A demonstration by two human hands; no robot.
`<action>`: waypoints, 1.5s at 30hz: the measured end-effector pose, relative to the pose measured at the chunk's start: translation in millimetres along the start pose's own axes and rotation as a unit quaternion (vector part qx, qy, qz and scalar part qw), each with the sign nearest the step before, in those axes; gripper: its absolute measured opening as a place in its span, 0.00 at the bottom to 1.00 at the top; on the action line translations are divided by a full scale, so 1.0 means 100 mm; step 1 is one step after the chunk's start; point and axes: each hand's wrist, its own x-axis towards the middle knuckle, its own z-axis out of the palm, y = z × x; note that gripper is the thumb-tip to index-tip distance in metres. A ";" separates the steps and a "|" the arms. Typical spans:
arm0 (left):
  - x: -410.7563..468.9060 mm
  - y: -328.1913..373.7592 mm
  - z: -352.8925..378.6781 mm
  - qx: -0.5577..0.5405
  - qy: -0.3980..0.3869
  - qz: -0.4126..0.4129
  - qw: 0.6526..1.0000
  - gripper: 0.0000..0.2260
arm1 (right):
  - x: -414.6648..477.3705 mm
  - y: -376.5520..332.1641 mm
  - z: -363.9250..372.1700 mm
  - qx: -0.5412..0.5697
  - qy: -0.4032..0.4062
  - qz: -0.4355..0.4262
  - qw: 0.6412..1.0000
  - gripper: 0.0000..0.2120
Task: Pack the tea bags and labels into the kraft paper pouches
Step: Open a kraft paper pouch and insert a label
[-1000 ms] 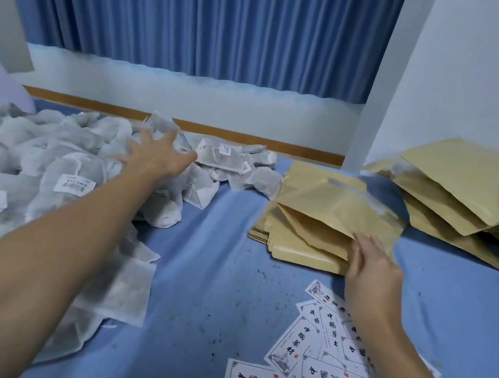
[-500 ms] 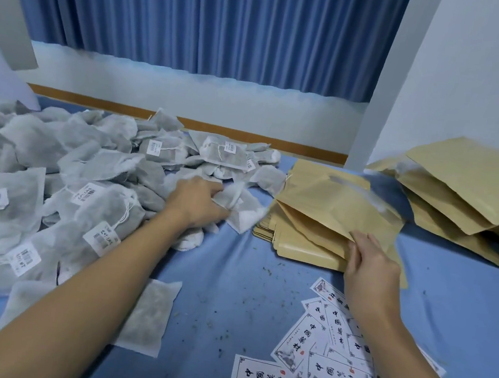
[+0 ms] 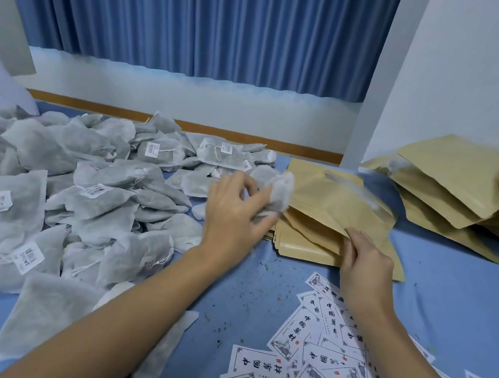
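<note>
My left hand (image 3: 234, 215) grips a white tea bag (image 3: 280, 194) and holds it at the mouth of a kraft paper pouch (image 3: 334, 198). That pouch lies on top of a flat stack of pouches (image 3: 303, 249). My right hand (image 3: 361, 262) pinches the pouch's near edge and props it up. A big heap of grey-white tea bags (image 3: 65, 186) covers the left side of the blue surface. Printed labels (image 3: 319, 358) with black characters lie scattered below my right hand.
A pile of bulging kraft pouches (image 3: 459, 191) leans at the right by the white wall. Bits of loose tea speckle the blue surface (image 3: 228, 304) between my arms. A blue curtain hangs behind, above a wooden edge strip.
My left hand reached into the tea bag heap, closed on a bag and carried it right to the pouch mouth. My right hand stayed on the pouch edge.
</note>
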 end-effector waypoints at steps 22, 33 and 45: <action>0.03 0.79 0.74 0.105 -0.345 0.052 0.931 0.04 | -0.01 0.00 -0.06 0.046 -0.028 0.000 0.999 0.10; 0.34 0.63 1.41 0.115 -0.501 -0.128 0.848 0.19 | 0.00 -0.07 -0.10 0.073 -0.036 -0.028 0.996 0.11; -0.12 0.58 0.76 -0.005 -0.388 -0.041 0.921 0.17 | 0.01 0.00 -0.06 0.064 -0.023 0.015 0.998 0.11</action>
